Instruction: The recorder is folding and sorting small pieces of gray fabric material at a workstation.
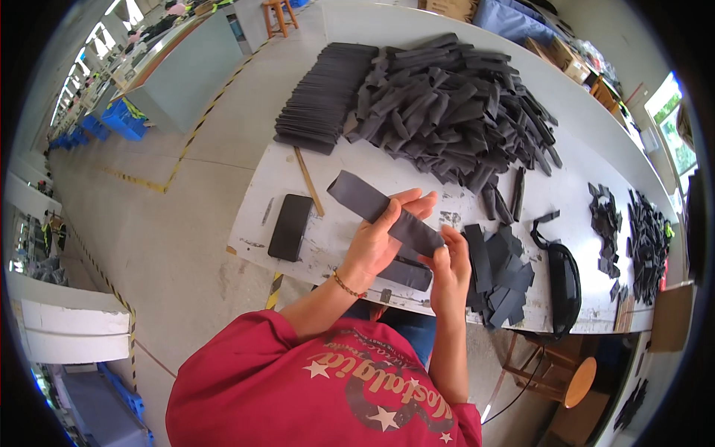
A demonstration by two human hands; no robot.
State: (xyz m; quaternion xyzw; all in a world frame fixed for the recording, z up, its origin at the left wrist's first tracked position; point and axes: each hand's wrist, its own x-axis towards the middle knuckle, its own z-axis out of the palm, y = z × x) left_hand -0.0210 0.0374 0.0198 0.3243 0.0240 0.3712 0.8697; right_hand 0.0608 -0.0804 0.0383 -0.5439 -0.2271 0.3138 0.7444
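A dark grey fabric strip (376, 203), looking like a flattened tube, stretches between my two hands above the table's near edge. My left hand (377, 240) has its thumb on top of the strip and its fingers underneath. At the strip's right end, my right hand (451, 270) pinches it with thumb and fingertips. Below them another dark strip (408, 274) lies on the white table (253, 216), partly hidden by my hands. Right of my right hand is a loose heap of flat dark fabric pieces (506, 272).
A big jumbled pile of dark fabric tubes (447, 112) covers the table's far part, beside a neat row of strips (328, 89). Left of my hands lie a black rectangular case (290, 227) and a thin wooden stick (307, 181). A black pouch (564, 287) is at right, above a wooden stool (579, 382).
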